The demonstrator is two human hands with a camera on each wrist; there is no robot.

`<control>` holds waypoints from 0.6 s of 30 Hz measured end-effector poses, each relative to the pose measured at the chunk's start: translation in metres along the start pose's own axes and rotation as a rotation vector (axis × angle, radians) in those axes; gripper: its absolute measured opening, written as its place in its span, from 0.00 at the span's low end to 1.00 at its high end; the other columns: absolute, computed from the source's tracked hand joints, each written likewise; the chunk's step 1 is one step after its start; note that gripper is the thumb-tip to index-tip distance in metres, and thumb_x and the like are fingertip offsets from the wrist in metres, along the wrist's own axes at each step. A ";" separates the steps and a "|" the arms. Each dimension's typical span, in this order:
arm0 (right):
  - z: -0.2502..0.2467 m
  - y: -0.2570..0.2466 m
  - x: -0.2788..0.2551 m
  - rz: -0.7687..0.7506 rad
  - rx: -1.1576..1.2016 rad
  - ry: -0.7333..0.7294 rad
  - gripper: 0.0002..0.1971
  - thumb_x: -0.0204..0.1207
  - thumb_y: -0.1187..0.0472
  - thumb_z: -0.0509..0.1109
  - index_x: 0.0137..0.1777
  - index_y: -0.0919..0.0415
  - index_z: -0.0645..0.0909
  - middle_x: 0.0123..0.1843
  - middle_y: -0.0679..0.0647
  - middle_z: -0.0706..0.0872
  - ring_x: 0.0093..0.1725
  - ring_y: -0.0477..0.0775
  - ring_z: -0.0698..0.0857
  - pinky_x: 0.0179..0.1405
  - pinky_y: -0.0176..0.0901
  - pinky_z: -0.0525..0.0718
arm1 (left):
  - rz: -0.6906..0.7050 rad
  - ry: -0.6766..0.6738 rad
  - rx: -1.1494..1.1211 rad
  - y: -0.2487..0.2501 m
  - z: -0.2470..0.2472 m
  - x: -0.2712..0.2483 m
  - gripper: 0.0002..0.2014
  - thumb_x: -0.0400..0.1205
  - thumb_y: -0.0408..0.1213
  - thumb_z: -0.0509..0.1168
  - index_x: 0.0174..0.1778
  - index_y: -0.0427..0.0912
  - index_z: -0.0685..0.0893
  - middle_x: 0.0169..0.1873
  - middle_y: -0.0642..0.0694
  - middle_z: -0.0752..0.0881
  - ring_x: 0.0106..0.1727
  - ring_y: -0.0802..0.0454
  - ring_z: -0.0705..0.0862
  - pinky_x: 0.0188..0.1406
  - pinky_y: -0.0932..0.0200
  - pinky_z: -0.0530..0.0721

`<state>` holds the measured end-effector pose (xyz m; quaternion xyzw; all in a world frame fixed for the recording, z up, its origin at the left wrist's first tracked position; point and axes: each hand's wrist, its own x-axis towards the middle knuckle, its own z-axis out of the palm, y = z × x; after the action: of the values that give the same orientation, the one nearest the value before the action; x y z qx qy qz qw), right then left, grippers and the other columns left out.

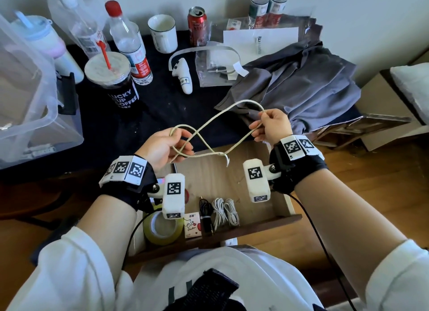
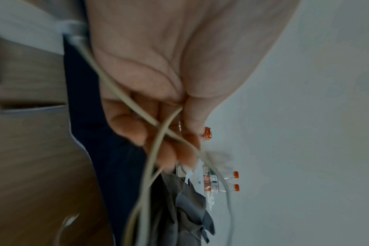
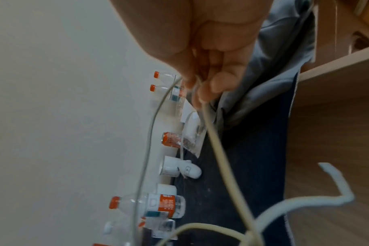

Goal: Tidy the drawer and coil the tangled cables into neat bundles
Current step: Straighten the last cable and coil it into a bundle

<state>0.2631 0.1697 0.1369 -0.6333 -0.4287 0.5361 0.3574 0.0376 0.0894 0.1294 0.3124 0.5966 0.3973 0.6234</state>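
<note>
A cream cable (image 1: 210,122) hangs in a figure-eight between both hands above the open wooden drawer (image 1: 246,227). My left hand (image 1: 166,145) holds one loop, fingers curled round the strands (image 2: 158,133). My right hand (image 1: 271,124) pinches the other loop between thumb and fingers (image 3: 200,93). A loose cable end (image 1: 226,161) dangles at the crossing. In the drawer lie two coiled white cables (image 1: 226,212) and a black cable bundle (image 1: 205,214).
The drawer also holds a roll of tape (image 1: 162,229) and a small carton (image 1: 192,224). On the dark tabletop (image 1: 162,106) stand a coffee cup (image 1: 113,83), bottles (image 1: 130,43), a mug (image 1: 163,33), a can (image 1: 197,25), a white controller (image 1: 183,75), grey cloth (image 1: 301,85) and a clear bin (image 1: 27,97).
</note>
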 end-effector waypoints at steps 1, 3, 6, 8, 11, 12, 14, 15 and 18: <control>-0.001 0.003 0.001 0.012 -0.093 -0.031 0.08 0.84 0.67 0.51 0.49 0.64 0.72 0.32 0.56 0.79 0.14 0.41 0.75 0.11 0.31 0.73 | 0.002 -0.027 -0.018 -0.001 0.000 0.001 0.12 0.88 0.34 0.52 0.45 0.41 0.81 0.24 0.52 0.82 0.26 0.59 0.81 0.24 0.68 0.74; -0.001 0.010 0.002 -0.025 -0.341 -0.052 0.14 0.78 0.69 0.62 0.63 0.63 0.73 0.41 0.55 0.82 0.32 0.47 0.83 0.31 0.38 0.85 | 0.018 -0.074 -0.048 -0.003 0.005 0.002 0.11 0.86 0.28 0.54 0.45 0.39 0.81 0.23 0.53 0.80 0.23 0.62 0.74 0.19 0.71 0.68; 0.005 0.006 -0.008 -0.303 -0.709 -0.047 0.39 0.65 0.65 0.74 0.76 0.45 0.65 0.70 0.53 0.74 0.69 0.57 0.70 0.68 0.51 0.68 | 0.055 -0.076 -0.001 -0.004 0.017 0.004 0.11 0.84 0.23 0.55 0.44 0.37 0.82 0.23 0.52 0.81 0.22 0.63 0.73 0.15 0.73 0.64; 0.015 -0.006 -0.021 -0.424 -0.839 -0.186 0.36 0.63 0.59 0.77 0.71 0.37 0.70 0.72 0.43 0.72 0.72 0.50 0.67 0.67 0.50 0.62 | 0.068 -0.096 0.009 -0.002 0.024 0.005 0.11 0.84 0.23 0.56 0.44 0.36 0.83 0.22 0.52 0.82 0.21 0.63 0.73 0.14 0.73 0.64; 0.027 -0.010 -0.029 -0.390 -0.734 -0.422 0.09 0.68 0.51 0.76 0.48 0.42 0.84 0.46 0.40 0.87 0.50 0.36 0.81 0.62 0.46 0.68 | 0.075 -0.109 0.003 0.004 0.030 0.006 0.10 0.84 0.27 0.57 0.44 0.37 0.83 0.22 0.53 0.83 0.22 0.63 0.74 0.16 0.72 0.65; 0.028 -0.009 -0.029 -0.376 -0.623 -0.449 0.03 0.70 0.51 0.75 0.40 0.45 0.83 0.35 0.42 0.86 0.38 0.35 0.82 0.54 0.43 0.75 | 0.079 -0.094 0.003 0.005 0.030 0.006 0.11 0.85 0.28 0.57 0.44 0.38 0.84 0.23 0.52 0.84 0.23 0.63 0.75 0.18 0.72 0.67; 0.026 -0.002 -0.023 -0.366 -0.532 -0.382 0.10 0.73 0.54 0.73 0.32 0.48 0.79 0.25 0.45 0.79 0.23 0.36 0.77 0.37 0.36 0.79 | 0.091 -0.019 -0.011 0.005 0.025 0.006 0.12 0.86 0.29 0.55 0.42 0.38 0.83 0.28 0.49 0.86 0.28 0.61 0.78 0.22 0.71 0.73; 0.023 0.002 -0.017 -0.342 -0.576 -0.326 0.12 0.74 0.54 0.72 0.30 0.48 0.77 0.25 0.45 0.77 0.22 0.36 0.77 0.36 0.37 0.78 | 0.096 0.031 -0.038 0.005 0.021 0.006 0.13 0.86 0.29 0.54 0.41 0.38 0.83 0.32 0.47 0.86 0.31 0.59 0.80 0.25 0.70 0.77; 0.006 0.015 -0.001 -0.205 -0.810 -0.157 0.13 0.75 0.48 0.69 0.31 0.48 0.75 0.35 0.49 0.81 0.40 0.49 0.82 0.46 0.46 0.79 | 0.073 0.159 -0.070 -0.001 0.004 0.007 0.16 0.87 0.30 0.51 0.39 0.40 0.81 0.33 0.49 0.89 0.34 0.60 0.85 0.41 0.64 0.84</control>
<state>0.2592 0.1631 0.1225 -0.6339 -0.6914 0.3328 0.0973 0.0416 0.0953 0.1255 0.2795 0.6183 0.4638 0.5696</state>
